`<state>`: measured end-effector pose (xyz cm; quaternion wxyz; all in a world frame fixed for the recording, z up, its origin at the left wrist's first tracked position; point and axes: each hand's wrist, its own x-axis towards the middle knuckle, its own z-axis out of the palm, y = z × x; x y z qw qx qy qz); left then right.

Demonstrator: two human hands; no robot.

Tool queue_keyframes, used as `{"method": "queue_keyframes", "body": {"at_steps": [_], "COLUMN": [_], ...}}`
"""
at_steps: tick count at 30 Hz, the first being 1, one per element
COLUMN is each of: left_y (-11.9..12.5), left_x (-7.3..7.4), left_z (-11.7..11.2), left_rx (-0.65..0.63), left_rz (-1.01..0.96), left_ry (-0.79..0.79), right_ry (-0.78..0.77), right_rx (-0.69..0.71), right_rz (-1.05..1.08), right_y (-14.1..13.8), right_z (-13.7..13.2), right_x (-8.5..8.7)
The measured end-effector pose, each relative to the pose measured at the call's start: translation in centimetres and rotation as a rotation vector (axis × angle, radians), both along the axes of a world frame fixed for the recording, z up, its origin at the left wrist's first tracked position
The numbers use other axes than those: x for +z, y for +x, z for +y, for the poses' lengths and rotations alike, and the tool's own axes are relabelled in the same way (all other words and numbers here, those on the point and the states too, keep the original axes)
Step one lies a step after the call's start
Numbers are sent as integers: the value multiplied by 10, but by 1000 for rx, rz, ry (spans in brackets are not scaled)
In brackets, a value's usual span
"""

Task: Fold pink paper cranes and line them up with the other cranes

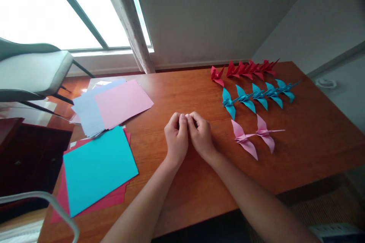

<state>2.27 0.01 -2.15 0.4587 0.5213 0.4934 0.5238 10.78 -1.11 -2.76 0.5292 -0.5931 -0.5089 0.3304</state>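
My left hand (176, 140) and my right hand (202, 138) rest together on the wooden table. Both are curled closed, thumbs side by side and touching at the tips; no object shows in either. To the right of my right hand lie two pink paper cranes (245, 142), one behind the other. Beyond them runs a row of several blue paper cranes (259, 97), overlapping tail to head. At the far edge stand several red paper cranes (252, 70), with a single red crane (217, 76) a little apart at the row's left end.
On the left of the table (176, 91), blue sheets (99, 171) lie over red sheets (122, 195). Behind these, pink sheets (124, 102) overlap pale lilac sheets (88, 115). A pale chair (37, 70) stands by the window, and a curved grey bar (57, 205) is at the lower left.
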Motion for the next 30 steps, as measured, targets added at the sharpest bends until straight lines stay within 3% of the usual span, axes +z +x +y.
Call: {"method": "queue_keyframes", "body": {"at_steps": [14,30], "left_y": [0,0], "left_x": [1,-3], "left_z": [0,15], "left_rx": [-8,-45], "left_rz": [24,36], "left_ry": [16,86], "right_ry": [-17,-8], "right_rx": [5,26], "right_rz": [6,13], "right_y": [2,6], "right_z": [0,10], "right_x": [1,-3]}}
